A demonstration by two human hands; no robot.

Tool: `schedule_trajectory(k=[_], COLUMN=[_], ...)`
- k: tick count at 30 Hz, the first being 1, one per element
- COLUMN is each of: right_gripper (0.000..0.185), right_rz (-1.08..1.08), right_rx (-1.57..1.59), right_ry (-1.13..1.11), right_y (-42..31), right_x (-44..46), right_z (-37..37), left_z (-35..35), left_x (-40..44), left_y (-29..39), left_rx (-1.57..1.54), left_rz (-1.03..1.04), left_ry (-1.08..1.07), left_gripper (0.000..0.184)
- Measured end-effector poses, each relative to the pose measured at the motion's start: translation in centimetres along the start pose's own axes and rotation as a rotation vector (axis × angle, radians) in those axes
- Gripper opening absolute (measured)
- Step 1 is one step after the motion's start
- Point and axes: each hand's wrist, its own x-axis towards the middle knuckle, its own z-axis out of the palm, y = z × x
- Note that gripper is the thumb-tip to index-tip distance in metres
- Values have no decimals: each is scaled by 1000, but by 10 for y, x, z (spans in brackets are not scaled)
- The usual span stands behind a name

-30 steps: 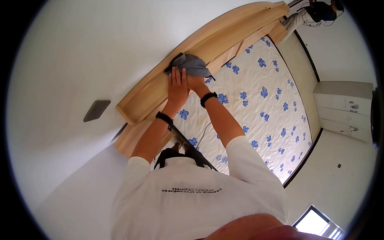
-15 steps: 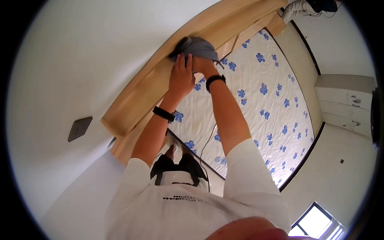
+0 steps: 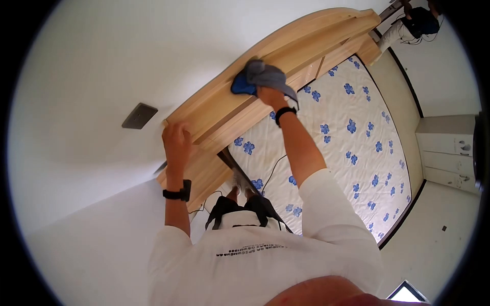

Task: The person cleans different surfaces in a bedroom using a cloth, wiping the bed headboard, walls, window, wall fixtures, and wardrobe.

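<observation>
My right hand [image 3: 272, 97] is closed on a grey and blue cloth [image 3: 270, 76], bunched up and pressed against the wooden headboard [image 3: 224, 102]. Part of the cloth hangs over the front of the ledge, and its blue side shows at the left. My left hand [image 3: 177, 143] is at the near left end of the headboard, its fingers curled over the wood; the fingertips are slightly blurred. Dark bands circle both wrists.
A mattress [image 3: 326, 153] with blue flowers lies beside the headboard. A dark wall plate [image 3: 140, 116] is on the white wall at left. A wooden bedside cabinet [image 3: 199, 171] stands below my left hand. Another person [image 3: 408, 28] is at the far right, near a white drawer cabinet [image 3: 446, 153].
My left hand has come off the cloth and moved left to the headboard's end. My right hand still holds the cloth, whose blue side now shows. The view has shifted.
</observation>
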Motion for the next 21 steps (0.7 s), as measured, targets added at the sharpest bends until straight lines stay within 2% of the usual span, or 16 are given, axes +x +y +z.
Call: schedule_trajectory(k=[1, 2, 4, 5, 7, 9, 10, 12, 13, 16, 17, 18, 20, 21], right_gripper=[26, 27, 34, 37, 32, 27, 27, 29, 29, 33, 35, 37, 36, 35], right_rz=[-36, -8, -38, -3, 32, 7, 67, 108, 127, 248, 314, 380, 378, 405], right_rx=[-10, -4, 45, 116, 112, 78, 152, 151, 174, 321, 298, 271, 240, 253], right_ry=[46, -27, 2, -100, -22, -316, -233, -205, -200, -268, -296, -322, -216, -211], right_y=[-24, -47, -80, -104, -166, -210, -214, -214, -211, -202, -198, -195, -183, -174], right_x=[-7, -14, -39, -47, -50, -41, -44, -49, -55, -53, -49, -44, -43, -38], right_z=[-7, -8, 22, 21, -11, -63, -61, -58, -44, -11, -15, -18, 0, 3], left_z=[-1, 0, 7, 7, 13, 14, 16, 26, 27, 38, 40, 41, 49, 63], left_x=[1, -2, -6, -6, -2, -3, -2, 6, 4, 5, 11, 15, 18, 19], left_y=[-6, -10, -21, -23, -22, -22, -22, -23, -28, -32, -27, -14, 11, 11], left_rx=[-13, -10, -35, -28, -91, 25, 144, 96, 50, 96, 160, 169, 99, 102], left_rz=[-25, -16, 10, 25, -4, 31, 65, 31, -15, 28, -59, -48, -67, -61], left_ry=[14, 26, 6, 6, -105, -148, -192, -268, -354, -371, -520, -518, -634, -634], left_gripper=[15, 15, 14, 14, 14, 14, 15, 16, 17, 20, 30, 30, 53, 53])
